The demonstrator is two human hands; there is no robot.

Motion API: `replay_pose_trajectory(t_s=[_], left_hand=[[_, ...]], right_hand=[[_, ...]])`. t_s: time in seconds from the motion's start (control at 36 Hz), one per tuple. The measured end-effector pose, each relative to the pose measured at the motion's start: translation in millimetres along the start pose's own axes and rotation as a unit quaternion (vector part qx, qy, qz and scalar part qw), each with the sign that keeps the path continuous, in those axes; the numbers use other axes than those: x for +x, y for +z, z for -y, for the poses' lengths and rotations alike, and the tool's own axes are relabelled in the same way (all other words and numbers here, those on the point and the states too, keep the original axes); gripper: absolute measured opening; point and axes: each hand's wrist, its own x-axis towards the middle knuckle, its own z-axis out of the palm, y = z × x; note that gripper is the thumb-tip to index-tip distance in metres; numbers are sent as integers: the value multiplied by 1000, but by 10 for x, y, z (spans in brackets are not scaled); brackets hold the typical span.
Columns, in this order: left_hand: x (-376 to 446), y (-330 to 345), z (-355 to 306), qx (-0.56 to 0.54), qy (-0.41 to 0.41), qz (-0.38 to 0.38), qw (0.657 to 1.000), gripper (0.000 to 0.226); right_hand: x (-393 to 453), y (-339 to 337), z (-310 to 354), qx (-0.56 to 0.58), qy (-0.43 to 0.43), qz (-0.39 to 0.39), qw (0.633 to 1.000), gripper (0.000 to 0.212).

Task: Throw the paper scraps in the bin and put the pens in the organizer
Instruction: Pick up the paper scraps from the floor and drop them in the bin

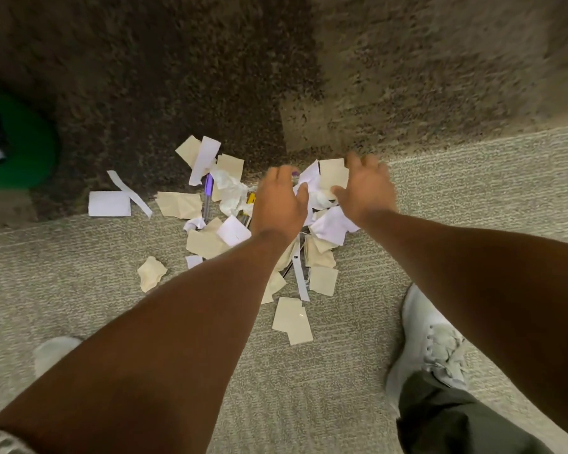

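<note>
Several white and beige paper scraps (207, 244) lie in a loose heap on the carpet in front of me. A clear pen with a purple cap (208, 194) lies among them, and a yellow-tipped pen (250, 199) shows beside my left hand. My left hand (277, 201) reaches down over the middle of the heap, fingers spread, holding nothing that I can see. My right hand (366, 188) hovers over the scraps at the heap's right side, fingers apart. A green bin (23, 152) stands at the far left edge. No organizer is in view.
The floor is light grey carpet (79, 290) near me and dark brown carpet (145, 77) farther off. My white shoes stand at the lower left (54, 353) and the lower right (430, 342). A lone white card (109, 203) lies left of the heap.
</note>
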Motion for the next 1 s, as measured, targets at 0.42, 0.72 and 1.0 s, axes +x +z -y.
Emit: replay_pose_trajectory(t_s=[0.42, 0.72, 1.0], left_hand=[[159, 236, -166, 118, -35, 51, 991, 31], [30, 164, -251, -99, -135, -96, 981, 21], [-137, -50, 104, -10, -96, -49, 994, 24]], right_hand=[[28, -120, -321, 298, 115, -3, 947, 28], [-191, -386, -498, 664, 241, 39, 707, 25], [-607, -162, -349, 472, 142, 170, 854, 29]])
